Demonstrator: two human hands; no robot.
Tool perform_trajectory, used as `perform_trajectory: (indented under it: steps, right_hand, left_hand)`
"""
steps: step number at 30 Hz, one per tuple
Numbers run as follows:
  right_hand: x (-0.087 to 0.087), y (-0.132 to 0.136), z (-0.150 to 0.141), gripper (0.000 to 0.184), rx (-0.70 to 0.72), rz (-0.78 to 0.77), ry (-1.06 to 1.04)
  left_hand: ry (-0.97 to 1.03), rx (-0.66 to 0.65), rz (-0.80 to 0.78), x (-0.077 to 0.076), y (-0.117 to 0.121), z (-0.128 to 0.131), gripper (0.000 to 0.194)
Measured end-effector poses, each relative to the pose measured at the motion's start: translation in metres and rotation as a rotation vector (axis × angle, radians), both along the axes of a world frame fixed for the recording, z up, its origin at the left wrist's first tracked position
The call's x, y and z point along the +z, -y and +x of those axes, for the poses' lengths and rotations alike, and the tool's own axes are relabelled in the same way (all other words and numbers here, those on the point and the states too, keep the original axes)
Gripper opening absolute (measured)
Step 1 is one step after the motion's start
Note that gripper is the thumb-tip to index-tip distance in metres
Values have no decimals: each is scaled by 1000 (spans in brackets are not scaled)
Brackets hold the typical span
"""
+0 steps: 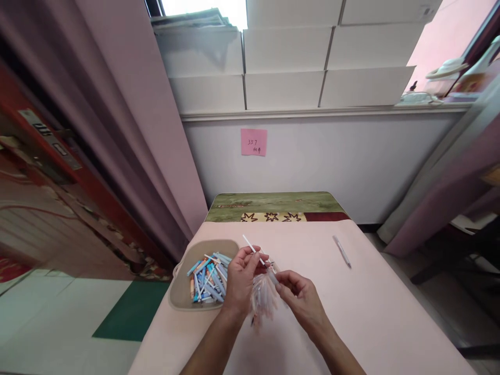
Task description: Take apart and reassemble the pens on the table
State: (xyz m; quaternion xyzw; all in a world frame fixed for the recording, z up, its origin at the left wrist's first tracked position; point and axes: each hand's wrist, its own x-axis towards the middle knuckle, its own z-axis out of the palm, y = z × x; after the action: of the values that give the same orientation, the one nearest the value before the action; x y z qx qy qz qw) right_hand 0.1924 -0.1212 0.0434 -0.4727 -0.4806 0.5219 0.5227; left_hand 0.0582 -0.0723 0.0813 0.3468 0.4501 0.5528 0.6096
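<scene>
Though slim, rod [249,243] in left hand [241,273]

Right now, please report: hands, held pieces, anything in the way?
Left fingers pinching white stick. Right fingers holding translucent tube. Possibly in the way: translucent pieces clustered below, beige basket close on left.

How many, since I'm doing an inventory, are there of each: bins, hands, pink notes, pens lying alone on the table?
Bin: 1
Left hand and right hand: 2
Pink note: 1
Pen lying alone: 1
Total: 5
Not counted, too jumbled: coloured parts inside, blurred pieces between the hands.
</scene>
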Motion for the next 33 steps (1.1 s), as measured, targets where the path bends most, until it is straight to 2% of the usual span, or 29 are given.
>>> perform_trajectory:
  steps: [9,16,19,25,29,33]
  right_hand:
    - [-7,-2,-3,32,1,25,-63]
    - [-2,-3,-8,32,0,34,-126]
    - [0,-3,-9,31,-13,33,-180]
    - [3,-1,-16,31,-43,23,-262]
    - [-9,-1,-9,33,-66,-20,-212]
    - [-33,-2,9,39,-243,-98,-46]
  left_hand:
    - [2,-43,-19,7,5,0,33]
    - [-12,-162,-11,6,7,-2,28]
    - [5,-144,-2,6,11,-1,34]
    - [-17,-152,22,-9,20,0,27]
    - [9,-81,-19,-17,24,-6,27]
    - [54,-44,-50,-12,30,-15,45]
